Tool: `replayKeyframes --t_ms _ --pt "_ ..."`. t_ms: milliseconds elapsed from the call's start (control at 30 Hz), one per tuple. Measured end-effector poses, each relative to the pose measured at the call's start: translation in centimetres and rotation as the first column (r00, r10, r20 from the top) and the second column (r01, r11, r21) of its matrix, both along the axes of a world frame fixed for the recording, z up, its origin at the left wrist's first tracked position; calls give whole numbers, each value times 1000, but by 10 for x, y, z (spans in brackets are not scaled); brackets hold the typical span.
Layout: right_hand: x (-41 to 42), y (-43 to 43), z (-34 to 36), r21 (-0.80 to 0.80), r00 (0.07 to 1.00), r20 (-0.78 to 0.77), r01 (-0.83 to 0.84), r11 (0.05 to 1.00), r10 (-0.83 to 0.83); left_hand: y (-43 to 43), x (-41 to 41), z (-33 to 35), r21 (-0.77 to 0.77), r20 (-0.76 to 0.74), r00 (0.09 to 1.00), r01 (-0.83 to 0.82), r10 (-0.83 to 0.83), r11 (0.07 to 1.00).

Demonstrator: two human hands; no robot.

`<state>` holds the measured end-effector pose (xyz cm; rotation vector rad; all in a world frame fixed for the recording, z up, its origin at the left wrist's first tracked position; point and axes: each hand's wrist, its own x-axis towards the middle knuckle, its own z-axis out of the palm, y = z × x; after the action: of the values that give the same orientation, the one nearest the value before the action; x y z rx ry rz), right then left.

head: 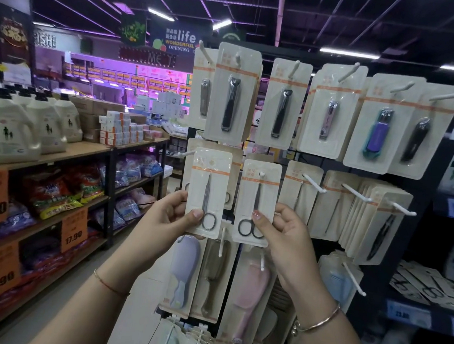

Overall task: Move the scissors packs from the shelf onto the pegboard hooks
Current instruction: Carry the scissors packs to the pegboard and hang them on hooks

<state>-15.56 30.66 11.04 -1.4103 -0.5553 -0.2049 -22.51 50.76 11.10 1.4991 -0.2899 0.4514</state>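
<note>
Holding a pack in each hand, you hide part of both: your left thumb [197,214] covers the lower left of the left pack [208,192], and your right thumb [258,217] lies across the scissor rings of the right pack [257,202]. Your fingers behind the cards cannot be seen. Print on the cards is too blurred to read.

Your left hand [166,216] is clenched on the left pack's bottom edge, thumb in front, just beside the black rings. Your right hand [289,233] pinches the right pack's lower right corner the same way. A white hook [261,174] shows through the right pack's top hole — the card hangs there. The left pack's top sits just right of another hook [185,154]; whether it is threaded you cannot tell.

Above the right pack hang nail clippers [231,104] in a row. Below it hang brushes [250,293]. To its right are crowded hooks of more cards [378,225]. Farther right, low on a dark shelf [406,308], lie loose scissors packs [431,285] — well apart from your hands.
</note>
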Motion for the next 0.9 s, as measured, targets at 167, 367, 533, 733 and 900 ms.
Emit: replayKeyframes --t_ms 167,367,533,733,900 --pt "2 1 0 -7 1000 5 9 1000 -9 0 2 -1 4 16 1000 24 -24 1000" --pt "5 1 -2 -2 1000 2 7 1000 -7 1 11 -3 -7 6 1000 9 -9 1000" --pt "11 3 0 -1 999 -20 30 1000 -30 5 22 1 78 -15 999 -47 48 996" --pt "28 9 8 -117 987 -17 159 980 -162 8 53 11 198 -98 977 -165 187 966" --pt "40 12 12 -174 975 -25 213 961 -221 4 72 13 184 -119 965 -211 235 960"
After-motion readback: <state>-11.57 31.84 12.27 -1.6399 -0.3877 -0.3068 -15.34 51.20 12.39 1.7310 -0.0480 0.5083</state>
